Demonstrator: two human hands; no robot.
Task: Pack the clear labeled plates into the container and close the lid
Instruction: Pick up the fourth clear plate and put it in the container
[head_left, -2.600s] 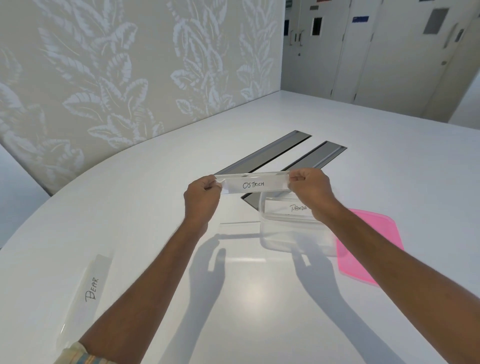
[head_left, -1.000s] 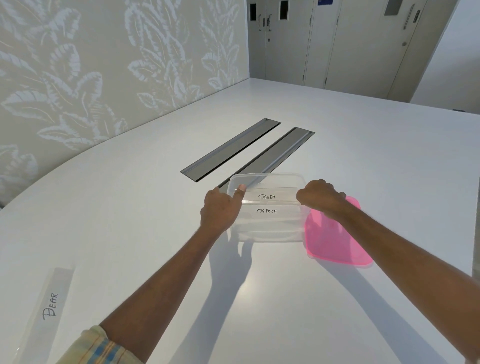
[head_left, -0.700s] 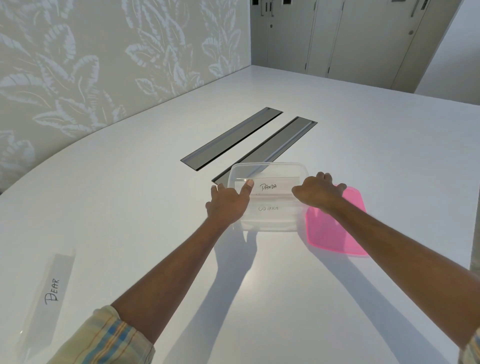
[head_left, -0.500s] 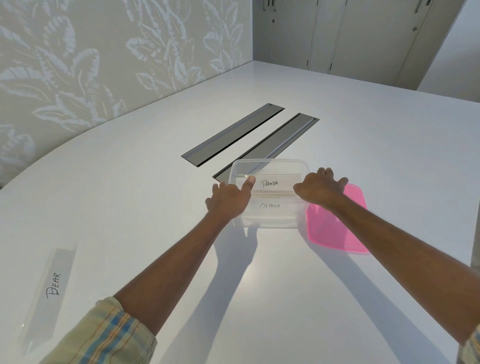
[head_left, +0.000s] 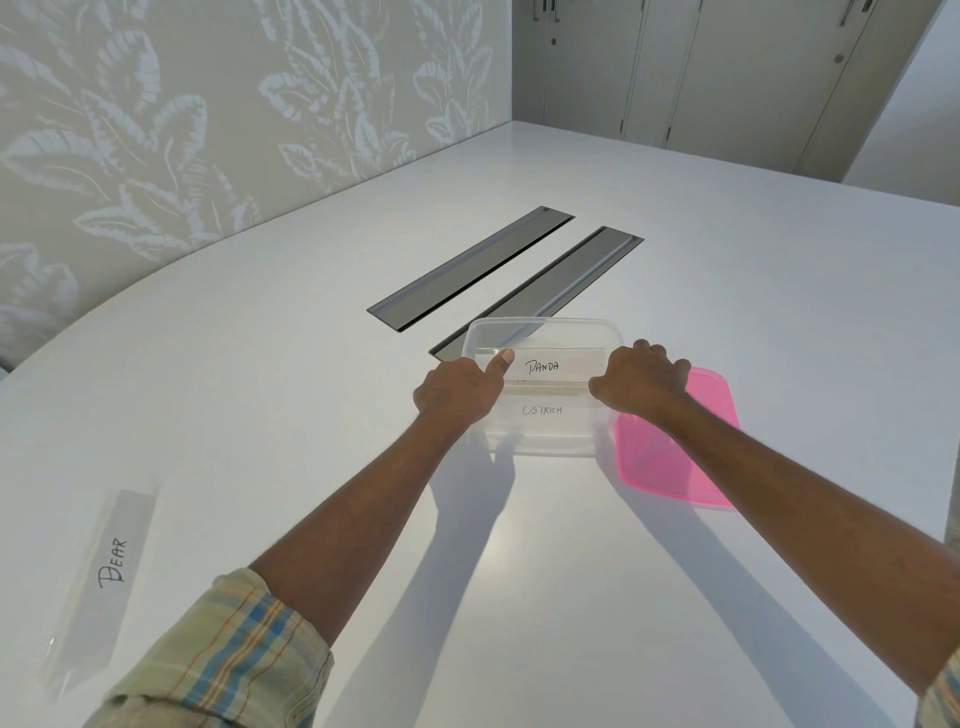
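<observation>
The clear container (head_left: 543, 327) stands mid-table with two clear plates on edge inside it. The PANDA plate (head_left: 558, 364) is behind and the OSTRICH plate (head_left: 545, 410) in front, its label dim through the front wall. My left hand (head_left: 457, 395) grips the OSTRICH plate's left end, and its raised thumb touches the PANDA plate. My right hand (head_left: 641, 379) curls round the right end, at the container's right rim. The pink lid (head_left: 685, 447) lies flat, right of the container. A BEAR plate (head_left: 104, 571) lies at the near left.
Two long grey slots (head_left: 467, 267) are set into the white table (head_left: 260, 389) just behind the container. A leaf-patterned wall runs along the left. Closed cupboard doors stand at the far end.
Both hands carried the OSTRICH plate down from the air into the container, in front of the PANDA plate. In the last half second my right fingers curled in.
</observation>
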